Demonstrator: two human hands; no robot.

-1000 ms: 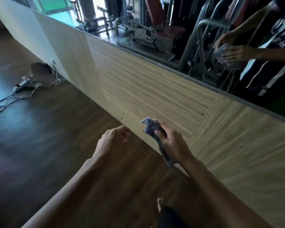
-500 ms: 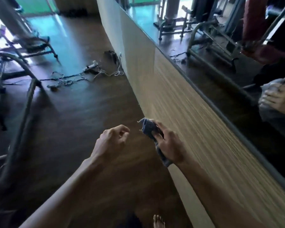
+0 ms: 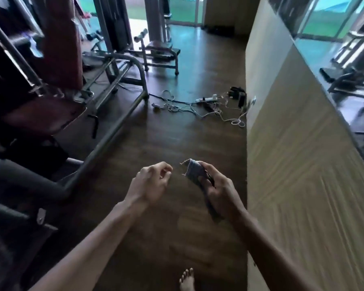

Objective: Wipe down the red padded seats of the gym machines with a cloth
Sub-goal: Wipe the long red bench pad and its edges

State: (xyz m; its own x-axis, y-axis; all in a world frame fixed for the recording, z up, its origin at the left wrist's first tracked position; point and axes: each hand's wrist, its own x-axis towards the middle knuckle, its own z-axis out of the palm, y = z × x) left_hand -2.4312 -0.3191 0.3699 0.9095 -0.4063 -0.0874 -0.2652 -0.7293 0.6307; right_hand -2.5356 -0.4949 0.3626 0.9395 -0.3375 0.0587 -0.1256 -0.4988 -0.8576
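Observation:
My right hand (image 3: 219, 192) grips a folded grey-blue cloth (image 3: 194, 171) in front of me, above the dark wood floor. My left hand (image 3: 149, 183) hovers just left of the cloth with its fingers loosely curled and holds nothing. A gym machine with a red padded seat (image 3: 44, 116) and a red backrest (image 3: 61, 45) stands at the left, well away from both hands. A second padded bench (image 3: 162, 47) stands farther back.
A wood-panelled wall (image 3: 292, 164) with a mirror above runs along the right. A tangle of cables and a power strip (image 3: 206, 101) lies on the floor ahead. The machine's metal frame bar (image 3: 111, 131) slants across the left. My bare foot (image 3: 186, 280) shows at the bottom.
My view has swung left from the panelled wall toward the gym floor, bringing the red-seated machine into sight. Both hands keep their pose, the right one still gripping the cloth.

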